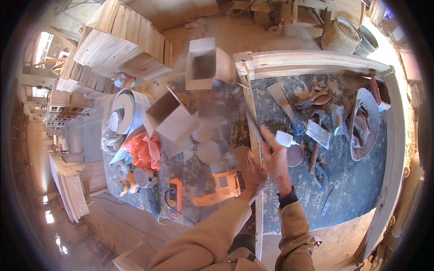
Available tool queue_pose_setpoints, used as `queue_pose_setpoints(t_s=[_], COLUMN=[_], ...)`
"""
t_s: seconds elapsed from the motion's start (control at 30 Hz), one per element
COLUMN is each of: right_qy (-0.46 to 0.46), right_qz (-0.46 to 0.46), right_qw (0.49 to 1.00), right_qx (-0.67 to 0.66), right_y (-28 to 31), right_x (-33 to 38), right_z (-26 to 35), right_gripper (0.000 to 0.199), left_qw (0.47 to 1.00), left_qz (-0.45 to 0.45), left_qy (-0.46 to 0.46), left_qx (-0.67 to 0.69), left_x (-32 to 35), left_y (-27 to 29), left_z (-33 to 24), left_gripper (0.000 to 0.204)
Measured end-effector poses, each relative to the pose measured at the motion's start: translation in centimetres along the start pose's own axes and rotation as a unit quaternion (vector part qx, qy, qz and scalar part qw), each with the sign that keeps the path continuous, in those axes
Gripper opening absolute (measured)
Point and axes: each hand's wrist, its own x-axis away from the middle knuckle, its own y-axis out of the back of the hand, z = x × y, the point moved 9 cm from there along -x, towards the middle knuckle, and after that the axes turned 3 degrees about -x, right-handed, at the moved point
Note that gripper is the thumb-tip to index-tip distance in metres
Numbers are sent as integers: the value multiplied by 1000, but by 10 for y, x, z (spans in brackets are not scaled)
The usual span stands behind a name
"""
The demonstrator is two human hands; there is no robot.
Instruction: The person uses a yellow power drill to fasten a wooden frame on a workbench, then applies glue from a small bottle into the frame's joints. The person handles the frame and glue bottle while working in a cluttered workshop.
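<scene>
My right hand (275, 159) is closed around a narrow grey blade (253, 126) that points up and to the left. A small white squeeze bottle (286, 138) lies against the hand's upper right side; I cannot tell whether the hand holds it. My left hand (252, 174) sits just left of it, fingers curled on the pale wooden strip (250, 101) that runs up the bench. A round brown disc (295, 156) lies partly under the right hand.
An orange power drill (221, 185) lies left of my hands. Further left are open cardboard boxes (174, 118), an orange bag (143, 151) and a metal can (129, 110). On the dark panel (352, 189) lie a blue-handled scraper (289, 113) and a hat (364, 124). Buckets (341, 36) stand behind.
</scene>
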Motion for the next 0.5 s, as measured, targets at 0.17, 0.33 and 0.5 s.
queue_pose_setpoints(t_s=[0.17,0.33,0.5], right_qy=[-67,-9,-145], right_qz=[-70,77,-12], right_qw=[995,997,988], right_qx=[-13,25,60], right_y=[21,-15,14], right_x=[-21,-1,-8], right_z=[-23,4,-25], right_gripper=[41,44,45], left_qw=[998,995,997], left_qz=[-10,32,-17], left_qy=[-28,0,-48], left_qx=[-49,99,-66], left_x=[3,-1,1], left_y=[2,-6,8], left_z=[-4,7,-11], left_gripper=[74,74,75])
